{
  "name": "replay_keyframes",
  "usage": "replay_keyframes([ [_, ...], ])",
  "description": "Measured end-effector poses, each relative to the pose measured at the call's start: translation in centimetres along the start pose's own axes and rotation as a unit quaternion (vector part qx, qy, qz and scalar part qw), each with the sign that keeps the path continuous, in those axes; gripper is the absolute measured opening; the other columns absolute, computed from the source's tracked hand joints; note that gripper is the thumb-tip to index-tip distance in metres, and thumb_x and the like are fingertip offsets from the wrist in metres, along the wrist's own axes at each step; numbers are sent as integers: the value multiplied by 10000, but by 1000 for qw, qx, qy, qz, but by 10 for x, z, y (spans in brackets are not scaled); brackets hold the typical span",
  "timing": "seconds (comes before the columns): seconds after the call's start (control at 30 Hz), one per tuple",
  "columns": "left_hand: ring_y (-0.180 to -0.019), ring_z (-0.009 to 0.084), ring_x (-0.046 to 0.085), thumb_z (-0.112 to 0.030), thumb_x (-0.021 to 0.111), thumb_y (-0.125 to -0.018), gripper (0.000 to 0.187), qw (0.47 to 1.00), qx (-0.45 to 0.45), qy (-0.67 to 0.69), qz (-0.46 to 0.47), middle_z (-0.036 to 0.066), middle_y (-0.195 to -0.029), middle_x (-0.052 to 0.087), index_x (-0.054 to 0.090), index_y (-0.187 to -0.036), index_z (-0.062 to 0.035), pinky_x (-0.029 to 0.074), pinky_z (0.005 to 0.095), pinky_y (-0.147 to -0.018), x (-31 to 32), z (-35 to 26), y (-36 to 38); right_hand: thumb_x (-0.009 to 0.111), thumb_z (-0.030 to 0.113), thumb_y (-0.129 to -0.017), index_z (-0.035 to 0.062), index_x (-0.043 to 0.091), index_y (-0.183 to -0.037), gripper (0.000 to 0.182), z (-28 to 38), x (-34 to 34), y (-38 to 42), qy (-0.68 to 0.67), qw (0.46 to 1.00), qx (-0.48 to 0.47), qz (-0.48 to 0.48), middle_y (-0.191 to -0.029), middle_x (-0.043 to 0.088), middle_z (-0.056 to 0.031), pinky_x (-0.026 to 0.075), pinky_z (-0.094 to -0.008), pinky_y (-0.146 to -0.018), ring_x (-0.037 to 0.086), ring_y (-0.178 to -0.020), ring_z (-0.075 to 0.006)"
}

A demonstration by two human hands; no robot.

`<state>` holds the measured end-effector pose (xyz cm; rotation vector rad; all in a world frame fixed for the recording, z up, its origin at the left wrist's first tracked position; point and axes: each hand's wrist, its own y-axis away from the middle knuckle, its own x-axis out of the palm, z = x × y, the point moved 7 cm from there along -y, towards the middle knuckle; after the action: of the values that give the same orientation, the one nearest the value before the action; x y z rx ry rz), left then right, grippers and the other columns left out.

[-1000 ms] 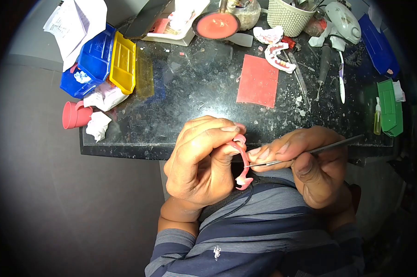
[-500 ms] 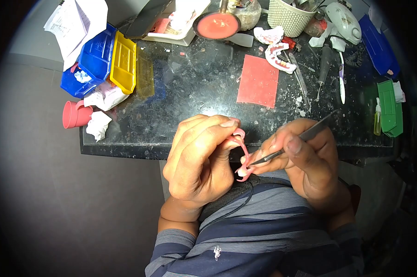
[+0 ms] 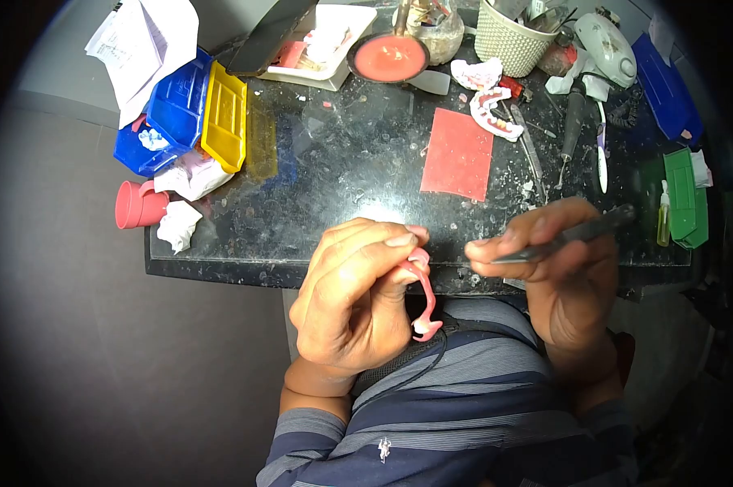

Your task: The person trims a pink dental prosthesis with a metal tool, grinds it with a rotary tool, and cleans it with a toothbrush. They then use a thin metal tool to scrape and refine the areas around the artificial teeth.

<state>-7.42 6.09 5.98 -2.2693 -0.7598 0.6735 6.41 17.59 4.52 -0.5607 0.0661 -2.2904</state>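
Near the front edge of the bench, my left hand (image 3: 354,296) pinches a thin curved pink partial denture (image 3: 427,300) between thumb and fingers. Its lower end hangs free and carries a whitish tooth; the upper end is partly covered by my fingertips. Off to the right, my right hand (image 3: 557,260) grips a dark, slim carving knife (image 3: 577,237), slightly blurred. The knife's tip points left and is apart from the denture.
A red wax sheet (image 3: 457,154) lies mid-bench beside plaster dental casts (image 3: 496,114). Behind are a pan of pink wax (image 3: 389,58), a white tray (image 3: 334,77) and a woven basket (image 3: 513,36). Blue and yellow bins (image 3: 224,118) and a red mug (image 3: 139,204) stand left; a green bin (image 3: 685,199) stands right.
My right hand has drawn the knife away from the denture, up and to the right. The denture's lower end has turned and dropped slightly in my left hand.
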Motion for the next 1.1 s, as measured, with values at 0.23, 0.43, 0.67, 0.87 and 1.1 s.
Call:
replay_keyframes([
  [0.23,-817,266,692,91,718,-789,268,999,-4,30,-43,165,-893,686,597,-1019,26,557,371,-757,2,-3,-1,448,416,-1013,13,404,-1050,407,22,-23,12,18,999,-35,15,-676,627,-120,608,-372,-648,699,-642,-290],
  [0.43,-819,276,688,93,734,-754,292,998,28,28,-39,184,-921,692,611,-1013,40,551,375,-758,7,-6,-2,561,298,-987,32,460,-1059,293,32,-2,7,133,987,-60,-72,-880,701,-240,596,-402,-722,717,-746,-317],
  [0.67,-809,304,685,106,707,-744,258,997,9,64,41,200,-923,694,650,-993,68,542,386,-725,20,-7,-7,624,174,-927,124,597,-915,58,39,24,0,344,903,-219,139,-945,714,-140,499,-551,-956,676,-1000,-362],
  [0.87,-817,298,688,83,645,-823,217,982,-85,138,93,222,-932,692,651,-1037,117,543,358,-728,28,0,-3,734,148,-826,135,618,-824,117,34,24,4,373,880,-238,171,-926,700,-89,469,-542,-996,672,-981,-297],
  [1.1,-1231,374,525,-44,665,-819,422,973,-107,204,18,314,-1292,545,563,-1198,113,363,462,-1062,23,9,1,774,22,-739,90,604,-820,199,42,21,7,441,849,-282,66,-920,671,-89,557,-462,-841,670,-915,-268],
])
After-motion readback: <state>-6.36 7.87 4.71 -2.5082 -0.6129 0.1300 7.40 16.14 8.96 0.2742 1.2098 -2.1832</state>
